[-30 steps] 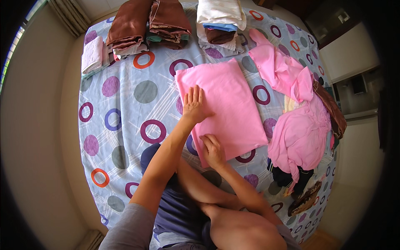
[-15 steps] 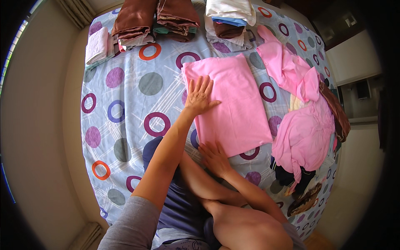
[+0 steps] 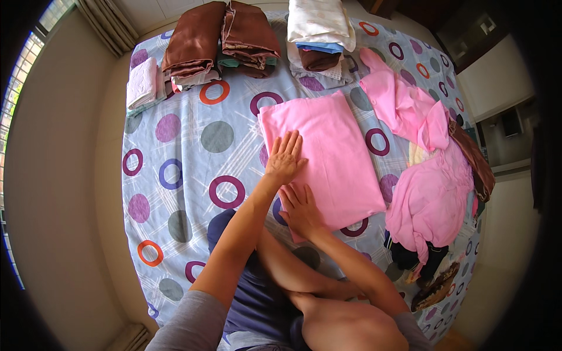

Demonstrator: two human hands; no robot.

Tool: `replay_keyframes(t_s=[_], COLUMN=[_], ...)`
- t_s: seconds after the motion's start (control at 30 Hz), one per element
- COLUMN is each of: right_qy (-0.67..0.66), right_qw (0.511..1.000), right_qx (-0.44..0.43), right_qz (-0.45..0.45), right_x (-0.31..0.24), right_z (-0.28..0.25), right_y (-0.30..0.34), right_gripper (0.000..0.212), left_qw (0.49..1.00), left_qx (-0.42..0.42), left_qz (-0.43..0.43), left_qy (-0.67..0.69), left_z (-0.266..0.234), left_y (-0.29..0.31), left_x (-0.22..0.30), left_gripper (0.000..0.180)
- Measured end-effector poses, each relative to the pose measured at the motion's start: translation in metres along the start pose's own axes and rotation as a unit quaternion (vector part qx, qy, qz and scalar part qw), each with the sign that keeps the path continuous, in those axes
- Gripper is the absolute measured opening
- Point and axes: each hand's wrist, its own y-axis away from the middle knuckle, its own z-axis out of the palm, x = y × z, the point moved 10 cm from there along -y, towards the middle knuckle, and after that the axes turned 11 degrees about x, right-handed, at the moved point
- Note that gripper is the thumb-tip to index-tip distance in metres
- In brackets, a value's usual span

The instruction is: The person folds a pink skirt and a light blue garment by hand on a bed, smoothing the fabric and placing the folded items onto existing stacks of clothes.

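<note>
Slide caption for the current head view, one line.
Left hand and right hand rest palm-down on a folded pink cloth; crumpled pink fabric lies right, brown folded stacks beyond.

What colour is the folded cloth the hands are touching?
The folded cloth is plain pink, best seen in the head view.

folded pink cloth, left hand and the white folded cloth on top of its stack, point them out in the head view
Folded pink cloth (image 3: 339, 164): head view, on its flat upper face.
Left hand (image 3: 285, 161): head view, on its back.
White folded cloth (image 3: 317, 20): head view, on its upper side.
</note>
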Motion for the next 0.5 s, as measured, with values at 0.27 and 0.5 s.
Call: replay_keyframes(t_s=[0.27,0.5], right_qy=[0.064,0.037], right_qw=[0.996,0.997], right_qx=[-0.048,-0.066], right_qz=[-0.025,-0.021], right_x=[0.004,0.007], right_z=[0.016,0.022], right_y=[0.015,0.022], right_gripper=[0.049,0.052], left_qw=[0.992,0.973], left_qx=[0.062,0.088], left_qz=[-0.097,-0.194], left_qy=[-0.056,-0.086], left_z=[-0.018,-0.019], left_y=[-0.028,-0.041], left_x=[-0.039,-0.087], left_gripper=[0.075,0.084])
